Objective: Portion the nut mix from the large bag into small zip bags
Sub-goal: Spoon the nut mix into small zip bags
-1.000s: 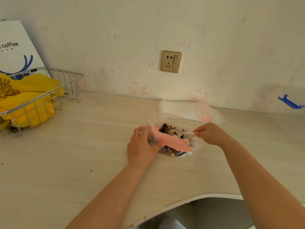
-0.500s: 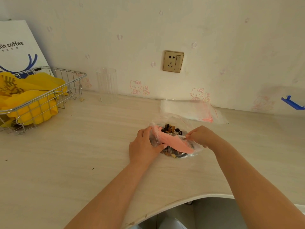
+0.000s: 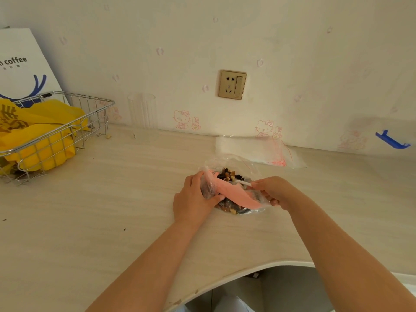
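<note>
Gripping the clear bag (image 3: 208,188) by its pink-banded mouth, your left hand (image 3: 193,201) bares dark nuts (image 3: 228,174); your right hand (image 3: 273,191) pinches a white spoon (image 3: 242,183).

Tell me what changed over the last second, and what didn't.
The right hand, holding the white spoon, pushed down into the big bag of nut mix half a second ago, hiding the spoon; now it has drawn back to the right and the spoon shows again. The left hand kept gripping the bag's left edge. The small zip bags, glass and wire basket stayed put.
</note>
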